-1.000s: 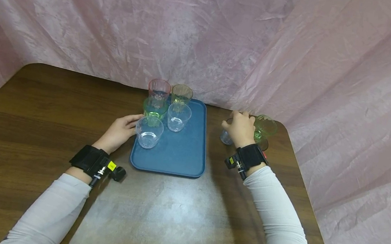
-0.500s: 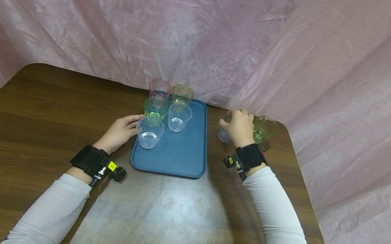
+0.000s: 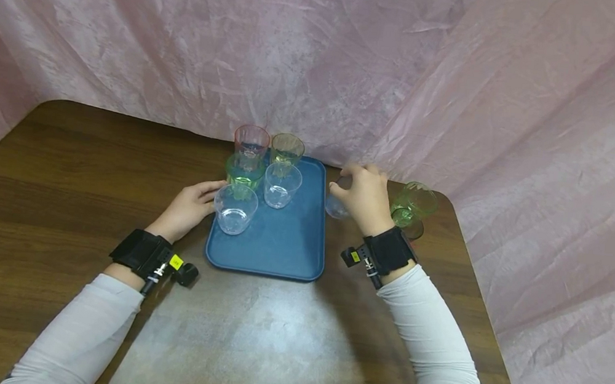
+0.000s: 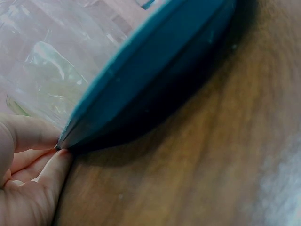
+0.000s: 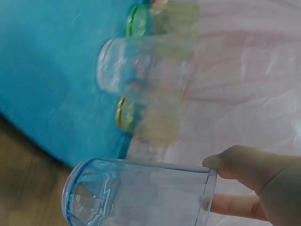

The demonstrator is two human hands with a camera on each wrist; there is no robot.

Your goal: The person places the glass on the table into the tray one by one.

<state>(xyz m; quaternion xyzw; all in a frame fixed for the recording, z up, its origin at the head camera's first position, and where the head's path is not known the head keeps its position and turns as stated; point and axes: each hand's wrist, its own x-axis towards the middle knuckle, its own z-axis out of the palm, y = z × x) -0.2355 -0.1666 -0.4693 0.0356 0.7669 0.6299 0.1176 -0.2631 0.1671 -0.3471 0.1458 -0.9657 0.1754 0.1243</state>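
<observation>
My left hand [image 3: 183,210] pinches the left rim of the blue tray [image 3: 280,248], thumb and fingers meeting at its edge in the left wrist view. My right hand [image 3: 368,201] holds a clear bluish cup [image 5: 146,193] by its rim between thumb and finger, just off the tray's right side. On the tray stand two clear cups [image 3: 235,210], a green cup [image 3: 243,176], a red-rimmed cup [image 3: 251,140] and a yellowish cup [image 3: 287,147]. The fingers partly hide the held cup in the head view.
A green glass [image 3: 417,199] stands near the table's right edge, with a dark round shape by its base. A pink curtain [image 3: 320,63] hangs right behind the wooden table [image 3: 63,193]. The tray's front right part is bare.
My right hand has carried the bluish cup leftward, away from the green glass and up to the tray's right edge. The left hand and the tray stay put.
</observation>
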